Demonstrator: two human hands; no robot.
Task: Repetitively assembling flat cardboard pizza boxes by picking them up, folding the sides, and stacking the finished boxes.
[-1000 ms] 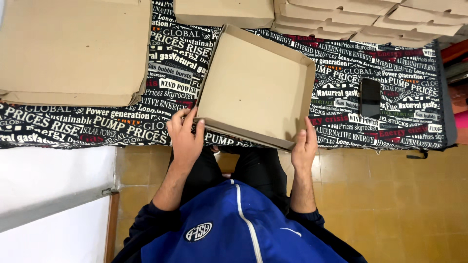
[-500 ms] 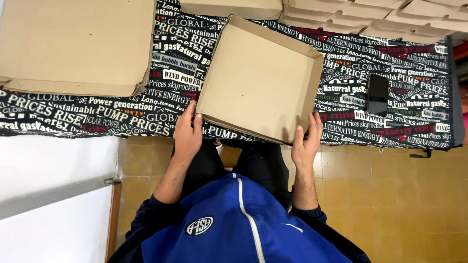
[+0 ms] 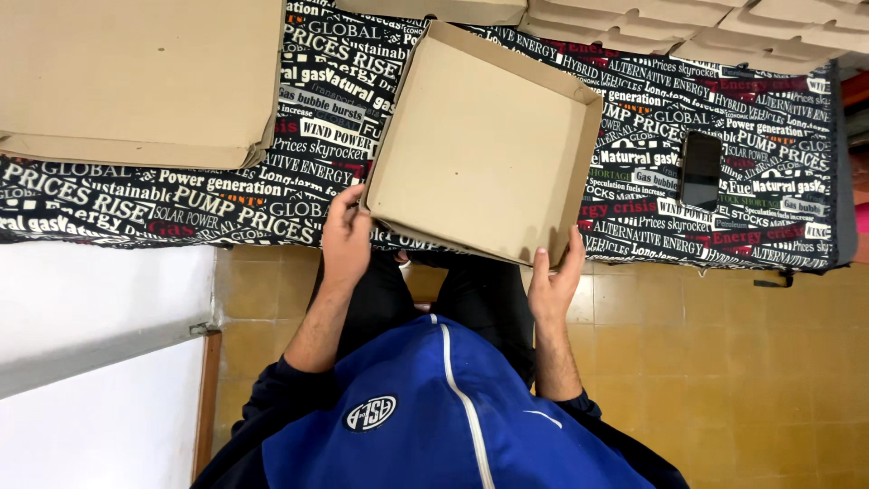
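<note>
— What lies around the box?

— A cloth printed all over with lettering (image 3: 742, 118) covers the table. On it, to the left, sits a large flat stack of cardboard (image 3: 136, 77); along the far edge runs a row of folded cardboard pieces (image 3: 706, 27). A dark phone (image 3: 701, 169) lies flat to the right, well apart from the box. Below the table edge there is tan tiled floor (image 3: 751, 362) and a white panel (image 3: 100, 362) at the left.

— And the box itself?

— The open cardboard box (image 3: 484, 145) rests on the cloth, turned at a slant, its near edge overhanging the table's edge. Nothing stands between it and the hands.

— The hands?

— The left hand (image 3: 347, 237) grasps the near left corner, fingers curled over the wall. The right hand (image 3: 554, 281) presses against the near right corner — thumb up along the wall, fingers around the outside. Both forearms reach forward from blue sleeves.
</note>
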